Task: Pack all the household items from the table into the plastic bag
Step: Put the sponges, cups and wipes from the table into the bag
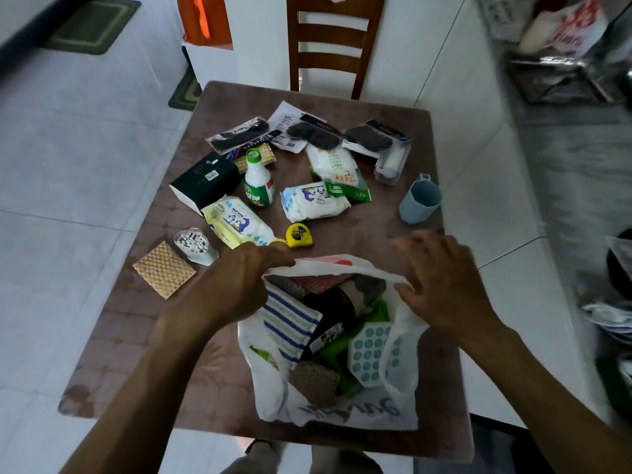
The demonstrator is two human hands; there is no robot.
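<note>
Brown table [393,138] bears plastic bag [342,412], wipes [313,201], cup [420,200].

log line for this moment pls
stage: holding bag open | left hand: pinches white plastic bag rim | right hand: at rim, grip unclear | packed: striped cloth | unpacked: yellow tape measure

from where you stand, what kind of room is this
Most likely a home dining or kitchen area. A small brown table stands on white floor tiles, a wooden chair is pushed up to its far side, and a green mat lies by the wall.
</note>
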